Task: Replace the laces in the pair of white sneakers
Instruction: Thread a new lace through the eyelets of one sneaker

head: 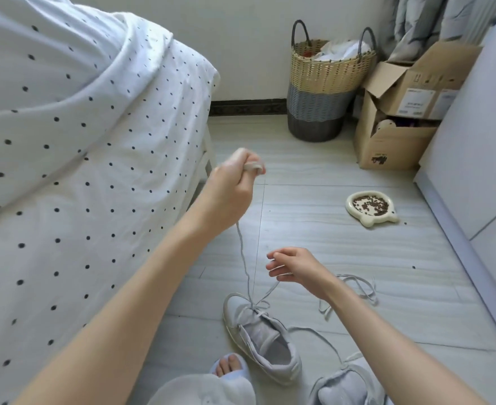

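Note:
A white sneaker [260, 337] lies on the floor, toe pointing away from me. A pale lace [245, 261] runs up taut from its front eyelets to my left hand [235, 182], which is raised and grips the lace's end in a fist. The lace's other end slants right to my right hand [292, 267], held lower above the shoe; its curled fingers pinch that end. The second sneaker [346, 384] sits at the bottom edge under my right forearm. A loose lace [358, 290] lies tangled on the tiles behind my right wrist.
A bed with a dotted white sheet [80, 141] fills the left. A woven basket [327, 83] and a cardboard box [399, 112] stand against the far wall. A pet bowl with kibble [371, 207] sits on the floor. My slippered foot [230, 366] is near the shoe.

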The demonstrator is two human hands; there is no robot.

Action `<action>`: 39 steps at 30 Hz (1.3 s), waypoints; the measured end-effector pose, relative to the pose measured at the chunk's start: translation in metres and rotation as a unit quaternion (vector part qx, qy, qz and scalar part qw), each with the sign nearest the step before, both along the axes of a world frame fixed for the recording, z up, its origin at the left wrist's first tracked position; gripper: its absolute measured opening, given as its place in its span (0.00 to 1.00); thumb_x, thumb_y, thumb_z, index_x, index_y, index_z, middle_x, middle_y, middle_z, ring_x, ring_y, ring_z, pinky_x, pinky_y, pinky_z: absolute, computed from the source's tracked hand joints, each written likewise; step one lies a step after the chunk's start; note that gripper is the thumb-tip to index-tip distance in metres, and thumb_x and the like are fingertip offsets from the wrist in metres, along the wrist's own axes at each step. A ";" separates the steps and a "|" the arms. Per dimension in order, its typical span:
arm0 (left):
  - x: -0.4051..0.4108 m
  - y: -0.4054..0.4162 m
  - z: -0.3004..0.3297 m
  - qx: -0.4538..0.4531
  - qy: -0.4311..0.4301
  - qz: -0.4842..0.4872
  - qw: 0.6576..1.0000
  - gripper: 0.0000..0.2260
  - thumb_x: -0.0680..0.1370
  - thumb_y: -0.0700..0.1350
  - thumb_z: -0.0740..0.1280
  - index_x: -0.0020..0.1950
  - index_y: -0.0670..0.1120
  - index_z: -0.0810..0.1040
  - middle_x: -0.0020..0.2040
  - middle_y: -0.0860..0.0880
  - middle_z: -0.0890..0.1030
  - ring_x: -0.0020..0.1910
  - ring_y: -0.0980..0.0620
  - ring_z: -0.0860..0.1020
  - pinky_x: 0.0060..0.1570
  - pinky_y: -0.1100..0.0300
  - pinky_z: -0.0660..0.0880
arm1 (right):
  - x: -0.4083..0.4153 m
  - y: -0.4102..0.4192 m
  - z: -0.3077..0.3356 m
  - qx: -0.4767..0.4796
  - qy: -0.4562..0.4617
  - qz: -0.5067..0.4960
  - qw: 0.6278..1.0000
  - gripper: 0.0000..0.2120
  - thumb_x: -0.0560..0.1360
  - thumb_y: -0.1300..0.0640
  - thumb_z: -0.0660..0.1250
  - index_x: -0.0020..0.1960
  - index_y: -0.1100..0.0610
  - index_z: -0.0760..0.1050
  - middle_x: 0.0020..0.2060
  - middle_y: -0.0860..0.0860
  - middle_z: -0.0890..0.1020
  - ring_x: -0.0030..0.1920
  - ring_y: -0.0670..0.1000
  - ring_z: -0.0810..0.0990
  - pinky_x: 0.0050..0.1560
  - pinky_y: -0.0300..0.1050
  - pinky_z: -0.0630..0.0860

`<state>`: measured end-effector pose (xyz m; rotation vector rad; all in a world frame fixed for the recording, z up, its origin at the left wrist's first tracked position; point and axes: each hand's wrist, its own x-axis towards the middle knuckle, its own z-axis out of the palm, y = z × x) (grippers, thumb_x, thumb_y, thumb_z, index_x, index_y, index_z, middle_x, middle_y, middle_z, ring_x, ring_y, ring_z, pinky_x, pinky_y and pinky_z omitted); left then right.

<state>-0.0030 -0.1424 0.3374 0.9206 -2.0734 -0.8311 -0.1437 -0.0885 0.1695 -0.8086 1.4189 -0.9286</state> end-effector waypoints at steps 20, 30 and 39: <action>0.035 0.003 -0.288 0.345 -0.133 0.037 0.928 0.08 0.77 0.34 0.63 0.48 0.46 0.78 0.41 0.49 0.84 0.42 0.57 0.82 0.49 0.61 0.76 | -0.068 0.091 -0.245 0.288 0.495 0.126 0.810 0.08 0.71 0.58 0.63 0.49 0.57 0.76 0.50 0.55 0.81 0.54 0.57 0.77 0.50 0.46 0.69; 0.021 0.010 -0.294 0.416 -0.058 0.053 0.906 0.05 0.79 0.36 0.62 0.50 0.40 0.77 0.43 0.47 0.84 0.35 0.56 0.80 0.39 0.66 0.77 | -0.063 0.070 -0.221 0.202 0.332 -0.001 0.921 0.03 0.73 0.62 0.64 0.41 0.57 0.70 0.35 0.52 0.81 0.38 0.50 0.80 0.42 0.43 0.72; 0.003 -0.010 -0.158 0.274 0.048 0.054 0.959 0.09 0.78 0.37 0.63 0.41 0.47 0.80 0.36 0.48 0.80 0.32 0.58 0.78 0.42 0.62 0.78 | -0.044 0.011 -0.021 0.008 -0.105 -0.149 0.983 0.05 0.75 0.68 0.63 0.44 0.62 0.77 0.31 0.53 0.80 0.27 0.46 0.76 0.31 0.35 0.73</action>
